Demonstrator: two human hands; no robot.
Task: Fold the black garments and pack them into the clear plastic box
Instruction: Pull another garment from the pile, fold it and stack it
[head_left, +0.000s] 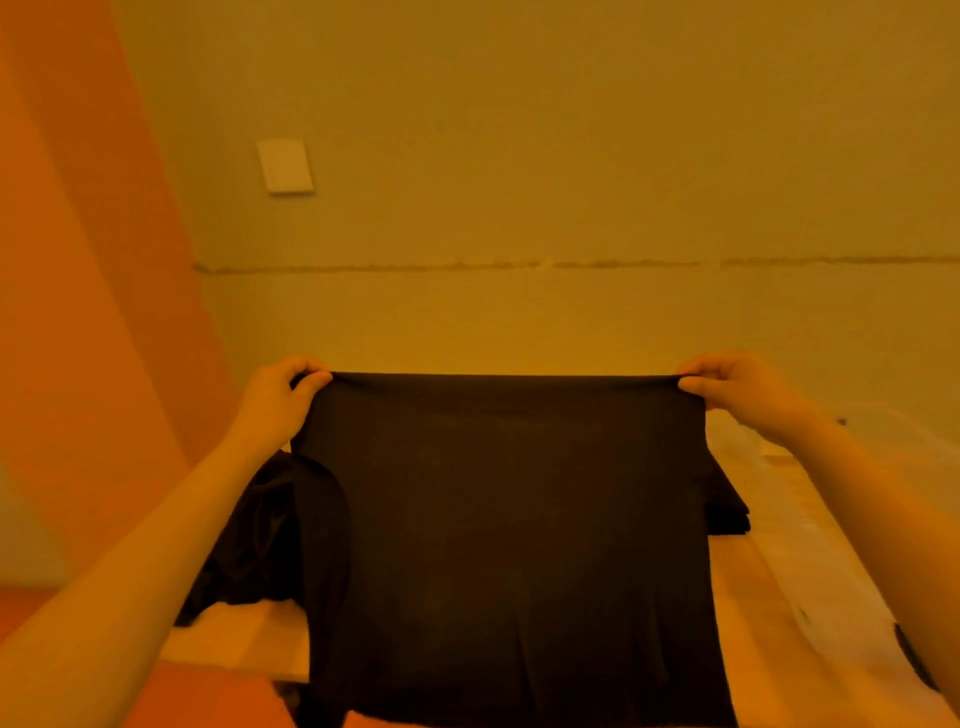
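Note:
A black garment (509, 530) hangs spread out in front of me, held up over the wooden table (748, 587). My left hand (275, 400) pinches its upper left corner and my right hand (737, 387) pinches its upper right corner, so the top edge is pulled taut between them. A loose heap of black garments (260, 525) lies on the table behind its left side. A folded black stack (727, 506) peeks out behind its right edge. At the right, a clear plastic box (852, 587) is faintly visible; its outline is hard to make out.
A plain wall stands close behind the table, with a white plate (284, 166) mounted on it. An orange surface (78, 312) fills the left side. A dark item (919, 660) shows at the right frame edge.

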